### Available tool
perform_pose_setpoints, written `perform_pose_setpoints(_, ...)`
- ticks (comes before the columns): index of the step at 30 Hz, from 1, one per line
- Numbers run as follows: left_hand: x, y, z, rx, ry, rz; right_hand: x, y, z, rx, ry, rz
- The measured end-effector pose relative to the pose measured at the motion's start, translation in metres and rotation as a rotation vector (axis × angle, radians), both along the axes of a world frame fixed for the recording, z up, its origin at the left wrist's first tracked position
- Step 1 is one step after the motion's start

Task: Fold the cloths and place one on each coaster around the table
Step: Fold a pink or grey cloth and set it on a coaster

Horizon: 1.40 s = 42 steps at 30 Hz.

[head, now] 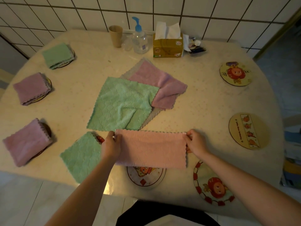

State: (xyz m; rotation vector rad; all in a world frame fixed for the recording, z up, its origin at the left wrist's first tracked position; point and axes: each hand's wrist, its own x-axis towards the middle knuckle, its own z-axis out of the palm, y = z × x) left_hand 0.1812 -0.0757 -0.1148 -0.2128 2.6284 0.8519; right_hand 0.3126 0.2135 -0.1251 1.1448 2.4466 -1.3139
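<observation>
A pink cloth (151,149), folded in half, hangs over the table's near edge. My left hand (110,146) pinches its upper left corner and my right hand (195,144) pinches its upper right corner. Beneath it a coaster (146,178) shows in part. An unfolded green cloth (122,105) lies mid-table over a rumpled purple cloth (164,82). Folded cloths sit on coasters at the left: green (57,56), purple (31,88), purple (26,141) and green (81,155). Bare coasters lie at the near right (211,185), right (248,131) and far right (235,74).
At the table's far edge stand a brown paper cup (116,35), a pump bottle (139,38), a tissue box (167,44) and some small clutter (195,46). A tiled wall runs behind. The round table's edge (114,193) is right before me.
</observation>
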Motion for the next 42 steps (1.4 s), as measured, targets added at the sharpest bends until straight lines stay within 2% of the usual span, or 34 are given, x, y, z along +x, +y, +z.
perform_pose_setpoints(2,0.006,0.009,0.009,0.017,-0.018,0.016,0.0,-0.002,0.003,0.051,-0.005,0.015)
perform_pose_setpoints(4,0.016,0.019,0.017,-0.09,0.033,-0.057,0.001,-0.004,0.009,0.209,-0.018,0.082)
perform_pose_setpoints(6,0.037,0.024,0.019,-0.288,0.27,-0.365,0.01,-0.011,0.017,0.492,-0.018,0.253)
perform_pose_setpoints(8,0.065,0.023,0.015,-0.215,0.422,-0.746,0.026,-0.026,0.025,0.736,0.071,0.516)
perform_pose_setpoints(10,0.089,0.021,0.001,-0.142,0.487,-1.044,0.044,-0.041,0.023,0.802,0.199,0.812)
perform_pose_setpoints(12,0.121,-0.011,-0.007,-0.225,0.514,-1.163,0.075,-0.073,0.015,0.799,0.319,1.101)
perform_pose_setpoints(14,0.118,-0.023,-0.017,-0.304,0.483,-1.161,0.086,-0.069,-0.004,0.757,0.267,1.21)
perform_pose_setpoints(18,0.094,-0.05,-0.017,-0.409,0.448,-1.18,0.088,-0.039,-0.011,0.876,0.209,1.267)
perform_pose_setpoints(24,0.071,-0.077,-0.015,-0.448,0.413,-1.103,0.08,-0.04,-0.005,0.892,0.171,1.337)
perform_pose_setpoints(32,0.076,-0.055,-0.012,-0.555,0.597,-1.176,0.077,-0.06,0.006,0.854,0.112,1.228)
perform_pose_setpoints(35,0.074,-0.052,-0.007,-0.531,0.647,-1.22,0.076,-0.059,0.006,0.854,0.101,1.243)
perform_pose_setpoints(39,0.065,-0.052,0.009,-0.531,0.619,-1.239,0.076,-0.056,0.011,0.839,0.106,1.261)
perform_pose_setpoints(42,0.06,-0.059,0.011,-0.453,0.695,-1.243,0.075,-0.052,0.023,0.811,0.124,1.241)
